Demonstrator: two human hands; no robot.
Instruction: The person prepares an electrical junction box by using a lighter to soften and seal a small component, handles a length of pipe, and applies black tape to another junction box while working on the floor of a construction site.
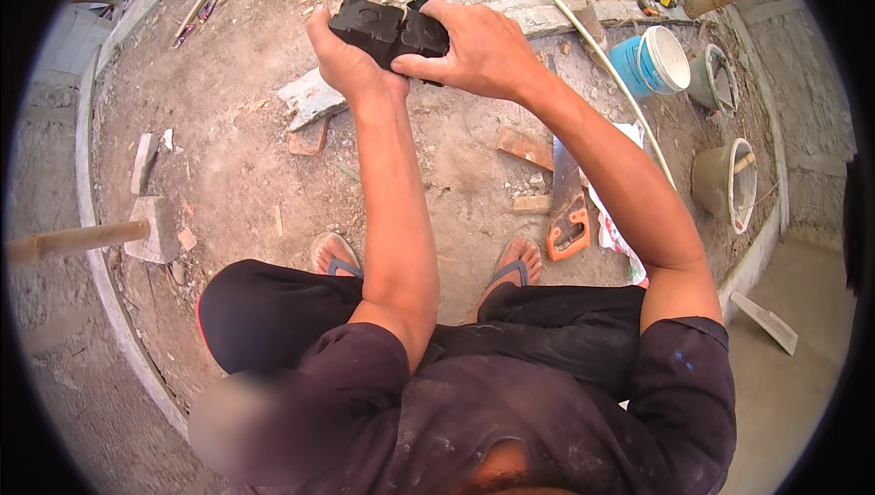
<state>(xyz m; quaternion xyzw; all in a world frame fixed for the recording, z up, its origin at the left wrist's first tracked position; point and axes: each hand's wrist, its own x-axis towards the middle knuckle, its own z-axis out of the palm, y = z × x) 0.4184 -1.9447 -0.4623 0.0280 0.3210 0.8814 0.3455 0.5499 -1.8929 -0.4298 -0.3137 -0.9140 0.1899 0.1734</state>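
Black plastic block [390, 32], moulded with round recesses, being held up in front of the body, over dusty ground [237, 167], well above both feet. Looking like two pieces sitting side by side, though not possible to tell if joined or only pressed together.

For doing this well, probably: keeping both wrists steady, pushing evenly from the two ends, keeping fingertips away from the seam between the pieces, and not twisting, so that the edges stay in line.

Left hand [344, 56] gripping the left end, fingers closed around it from below and behind, thumb side turned up. Right hand [481, 50] covering the right end from above, thumb lying along the near edge, fingers wrapped over the top. Both grips narrow and firm, closed fully on the block, with no gap showing between palm and plastic.

Lying on the ground around: handsaw [569, 205] with orange handle just beside the right foot, blue bucket [653, 61] further right, two grey buckets [727, 181] dirty with cement, broken bricks [523, 149], and hammer [100, 234] with wooden handle at the left.
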